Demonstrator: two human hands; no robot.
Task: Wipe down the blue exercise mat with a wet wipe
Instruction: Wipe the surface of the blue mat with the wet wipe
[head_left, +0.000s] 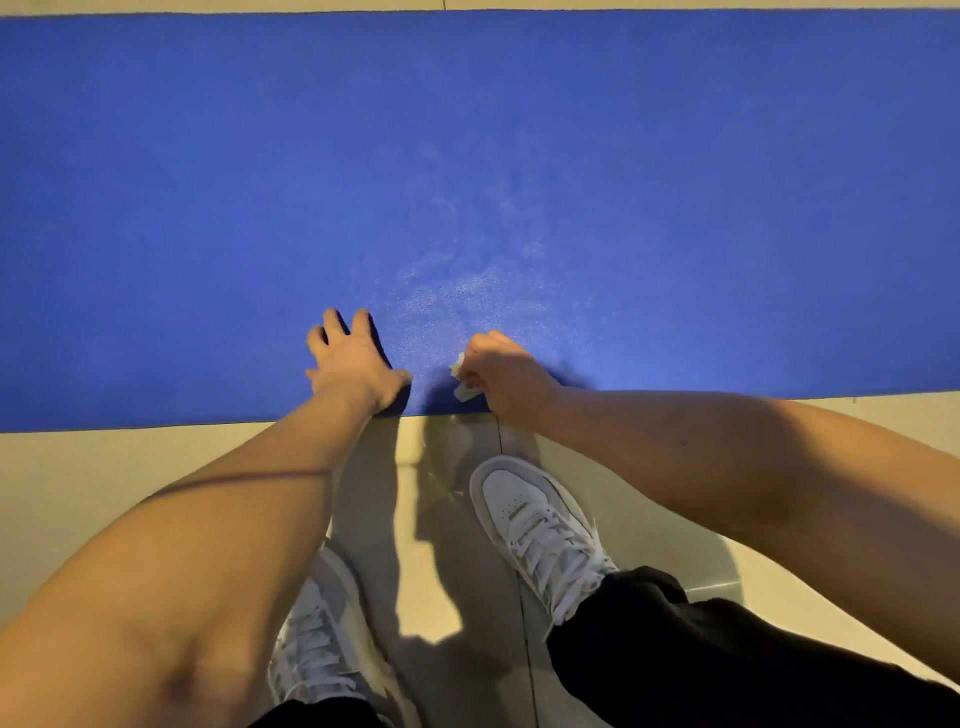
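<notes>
Mat, blue, flat on the tiled floor, running side to side beyond the fingers of both hands; its near edge lies just behind the wrists. Left hand: palm down on the mat, fingers straight and spread apart, bracing the sheet. Right hand: fingers curled and clamped on a crumpled white wipe, which sticks out on the thumb side, near the left thumb; whether the wipe touches the mat cannot be told. A pale speckled patch spreads ahead of the fingertips, between the two hands and onward; wet or dusty cannot be told. The step in hand is judged to be a wiping stroke near the edge. To do it well: spread the wipe flatter under the fingers, press evenly, pin the mat with the left hand, and overlap strokes outward from the fingers toward the far edge. No container is in view. White shoes stand on the floor behind the hands
</notes>
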